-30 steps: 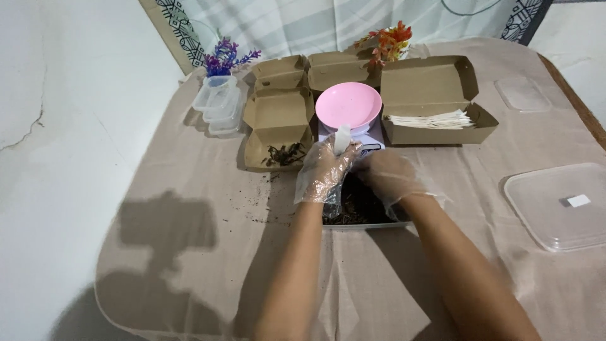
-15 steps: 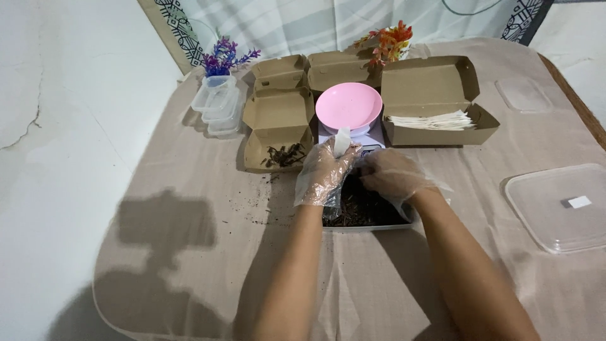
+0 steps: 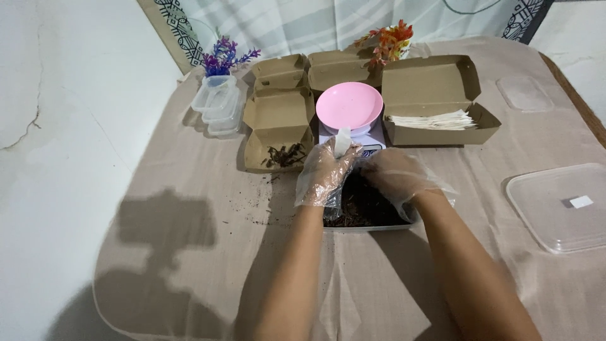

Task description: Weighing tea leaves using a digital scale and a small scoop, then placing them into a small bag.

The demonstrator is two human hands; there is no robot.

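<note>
Both my hands wear thin clear plastic gloves and meet over a shallow clear tray (image 3: 372,227) filled with dark dried plant matter (image 3: 366,205). My left hand (image 3: 325,170) pinches a small white paper pouch (image 3: 342,140) that stands upright above the tray. My right hand (image 3: 398,173) is curled beside it, fingertips at the pouch and over the dark matter; what it holds is hidden. Just behind the hands stands a small white scale (image 3: 372,137) with a pink bowl (image 3: 349,105) on top.
Open brown cardboard boxes stand behind: one (image 3: 278,129) holds dark twigs, one (image 3: 442,104) holds white pouches (image 3: 432,120). Clear stacked containers (image 3: 218,104) and purple flowers (image 3: 222,58) sit far left, orange flowers (image 3: 386,39) at back. Clear lids (image 3: 558,205) lie right. Dark crumbs dot the cloth (image 3: 252,205).
Both hands stay over the tray. My right hand has shifted slightly toward the pouch held in my left hand.
</note>
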